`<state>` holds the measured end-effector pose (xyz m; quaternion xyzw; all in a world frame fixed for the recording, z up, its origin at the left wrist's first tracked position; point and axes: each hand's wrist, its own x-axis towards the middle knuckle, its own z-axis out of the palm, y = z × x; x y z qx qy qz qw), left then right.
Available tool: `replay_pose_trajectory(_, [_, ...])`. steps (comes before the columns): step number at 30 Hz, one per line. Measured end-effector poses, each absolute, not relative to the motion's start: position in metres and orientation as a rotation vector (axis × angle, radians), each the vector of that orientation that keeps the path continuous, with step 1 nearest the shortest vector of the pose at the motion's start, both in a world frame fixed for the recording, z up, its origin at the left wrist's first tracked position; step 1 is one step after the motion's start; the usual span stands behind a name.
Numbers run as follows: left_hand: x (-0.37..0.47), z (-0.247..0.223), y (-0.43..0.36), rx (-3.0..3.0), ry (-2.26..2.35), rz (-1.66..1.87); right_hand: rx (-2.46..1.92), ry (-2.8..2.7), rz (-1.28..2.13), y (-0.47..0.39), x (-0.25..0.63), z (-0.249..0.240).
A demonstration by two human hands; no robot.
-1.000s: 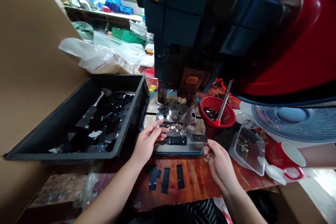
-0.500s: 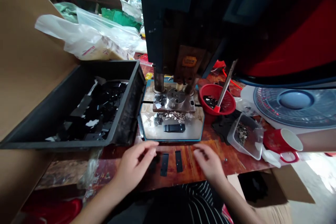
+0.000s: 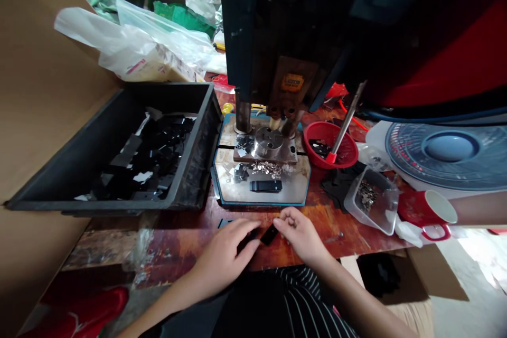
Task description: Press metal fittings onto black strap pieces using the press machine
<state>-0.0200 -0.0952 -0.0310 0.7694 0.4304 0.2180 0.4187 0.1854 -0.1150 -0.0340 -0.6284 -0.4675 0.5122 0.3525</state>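
A slim black plate (image 3: 270,234) is tilted just above or on the wooden table between my hands. My right hand (image 3: 303,235) pinches its upper end between thumb and curled fingers. My left hand (image 3: 227,251) is beside it, thumb and fingers apart, the thumb tip close to the plate's lower end. Under the left hand's arch lies a second dark piece, mostly hidden. Another black piece (image 3: 224,223) shows past the left knuckles. Ahead, a small stack of black plates (image 3: 265,186) rests on the press base (image 3: 237,198), near a heap of small shiny metal parts (image 3: 269,169).
A press head (image 3: 293,83) hangs over a round metal die (image 3: 268,141). Left stands a deep black bin (image 3: 194,169) of dark pieces. On the right are a red bowl (image 3: 352,154), a clear tub (image 3: 390,216) of metal parts, a red mug (image 3: 418,211) and a fan (image 3: 451,147).
Both hands have come together over the table. The right hand has closed on one black plate, which has turned to a slant; the left hand has moved right over the other.
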Motion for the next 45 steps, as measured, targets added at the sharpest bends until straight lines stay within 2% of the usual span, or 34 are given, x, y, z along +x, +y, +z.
replay_pose_trajectory(5, [-0.006, -0.012, -0.089, 1.341, 1.035, 0.573, -1.291, -0.639, 1.617, -0.106, 0.175, -0.012])
replay_pose_trajectory(9, [-0.007, 0.003, -0.083, 1.039, 0.865, 0.583, -1.276, -0.608, 1.583, -0.104, 0.169, -0.002])
replay_pose_trajectory(13, [-0.006, 0.005, -0.082, 0.93, 0.907, 0.589, -1.279, -0.66, 1.549, -0.103, 0.167, -0.003])
replay_pose_trajectory(20, [0.004, 0.003, -0.081, 0.951, 1.053, 0.61, -1.261, -0.746, 1.545, -0.105, 0.171, -0.01])
replay_pose_trajectory(26, [-0.003, 0.013, -0.064, 1.096, 0.976, 0.78, -1.06, -0.804, 1.555, -0.094, 0.177, 0.009])
replay_pose_trajectory(32, [-0.003, 0.022, -0.05, 0.855, 0.803, 0.892, -1.237, -0.974, 1.297, -0.077, 0.174, 0.027])
replay_pose_trajectory(36, [0.0, 0.021, -0.046, 0.831, 0.849, 0.886, -1.287, -1.039, 1.262, -0.073, 0.171, 0.026])
replay_pose_trajectory(42, [0.008, 0.014, -0.031, 1.057, 1.09, 0.916, -1.333, -1.067, 1.185, -0.062, 0.172, 0.013])
replay_pose_trajectory(45, [0.018, 0.015, -0.011, 1.277, 1.195, 0.964, -1.42, -1.235, 0.97, -0.045, 0.178, 0.009])
